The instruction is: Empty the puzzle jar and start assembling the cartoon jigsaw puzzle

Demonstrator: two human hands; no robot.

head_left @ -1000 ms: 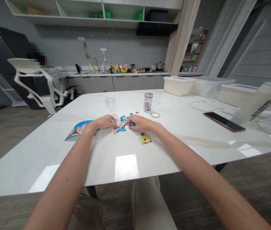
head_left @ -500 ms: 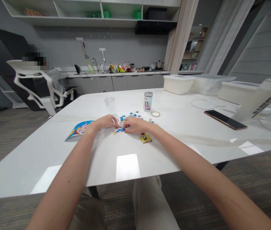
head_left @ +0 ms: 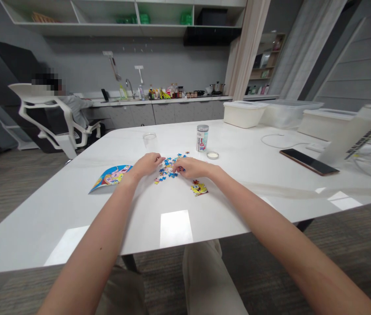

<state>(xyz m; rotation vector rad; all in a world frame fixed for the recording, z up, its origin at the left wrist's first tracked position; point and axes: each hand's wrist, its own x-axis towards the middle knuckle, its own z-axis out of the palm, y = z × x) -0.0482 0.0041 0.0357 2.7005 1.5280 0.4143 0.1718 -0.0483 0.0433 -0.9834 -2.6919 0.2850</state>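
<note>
A loose heap of small blue, pink and yellow jigsaw pieces [head_left: 168, 162] lies on the white table between my hands. My left hand [head_left: 148, 164] is at the heap's left edge, fingers apart, with nothing visible in them. Over the right side of the heap, my right hand [head_left: 190, 167] has its fingers bent down and drawn together; whatever is at their tips is too small to make out. A joined yellow section of jigsaw [head_left: 199, 188] with a cartoon face sits nearer me, below my right wrist. Left of my left hand lies a curled picture sheet [head_left: 111, 176], partly covered by that arm.
Behind the pieces stand a clear jar [head_left: 150, 141] and a printed can [head_left: 202, 139], with a round lid [head_left: 212, 155] beside it. Rightward are a phone [head_left: 308, 162], a cable and plastic boxes [head_left: 244, 114]. A person sits in a white-framed chair [head_left: 45, 113] at far left.
My left hand has moved slightly up and away from the pieces. My right hand has shifted a little right and farther off, uncovering some pieces. The joined section stays put.
</note>
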